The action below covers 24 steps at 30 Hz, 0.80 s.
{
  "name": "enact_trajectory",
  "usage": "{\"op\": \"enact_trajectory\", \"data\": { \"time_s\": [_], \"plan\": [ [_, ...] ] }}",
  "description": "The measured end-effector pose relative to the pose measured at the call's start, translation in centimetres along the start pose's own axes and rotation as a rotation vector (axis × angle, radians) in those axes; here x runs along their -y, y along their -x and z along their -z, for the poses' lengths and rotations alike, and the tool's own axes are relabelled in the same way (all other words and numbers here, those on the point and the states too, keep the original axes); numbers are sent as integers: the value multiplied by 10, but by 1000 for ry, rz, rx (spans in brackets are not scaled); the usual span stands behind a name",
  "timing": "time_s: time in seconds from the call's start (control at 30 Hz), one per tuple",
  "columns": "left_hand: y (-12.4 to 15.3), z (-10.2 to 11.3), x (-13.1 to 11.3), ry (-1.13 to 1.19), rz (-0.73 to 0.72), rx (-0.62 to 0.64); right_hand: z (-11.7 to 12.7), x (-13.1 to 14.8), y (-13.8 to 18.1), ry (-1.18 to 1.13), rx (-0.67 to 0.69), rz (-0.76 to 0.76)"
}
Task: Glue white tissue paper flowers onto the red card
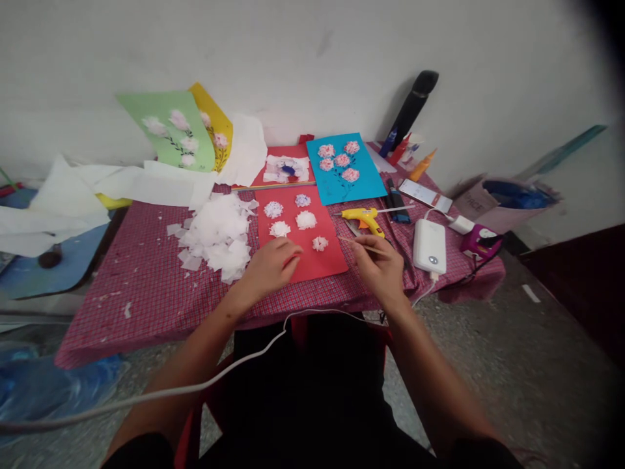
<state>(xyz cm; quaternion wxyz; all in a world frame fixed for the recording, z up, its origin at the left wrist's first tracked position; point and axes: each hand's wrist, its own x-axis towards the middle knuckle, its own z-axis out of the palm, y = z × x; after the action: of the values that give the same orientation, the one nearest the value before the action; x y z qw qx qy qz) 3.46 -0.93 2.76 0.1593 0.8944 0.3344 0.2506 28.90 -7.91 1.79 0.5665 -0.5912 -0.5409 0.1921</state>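
On the red paper lie several small crumpled-paper flowers, some white and some with purple or reddish specks. My left hand hovers at the paper's lower left edge, its fingers curled in toward the thumb; whatever they might hold is too blurred to make out. Between the fingers of my right hand is a thin wooden stick, pointing left toward a red-flecked paper flower. A heap of white tissue pieces sits left of the red paper. Just beyond my right hand rests a yellow glue gun.
A blue card with paper flowers lies at the back, beside a stained tissue. Green card leans on the wall. At right are a phone, a white power bank and bottles. A white cable crosses my lap.
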Motion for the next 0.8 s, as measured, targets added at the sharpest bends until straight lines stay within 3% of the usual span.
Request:
{"op": "enact_trajectory", "data": {
  "time_s": [0.2,0.37,0.53,0.8],
  "plan": [
    [77,18,-7,56,290,-148,-8,-13,32,-95,-49,-25],
    [112,46,15,-40,537,-266,-16,-18,40,-60,-29,-14],
    [104,70,46,-156,542,-309,-15,-21,43,10,-20,-14],
    [65,58,69,-351,499,-86,-15,-26,45,70,14,40]
  ]
}}
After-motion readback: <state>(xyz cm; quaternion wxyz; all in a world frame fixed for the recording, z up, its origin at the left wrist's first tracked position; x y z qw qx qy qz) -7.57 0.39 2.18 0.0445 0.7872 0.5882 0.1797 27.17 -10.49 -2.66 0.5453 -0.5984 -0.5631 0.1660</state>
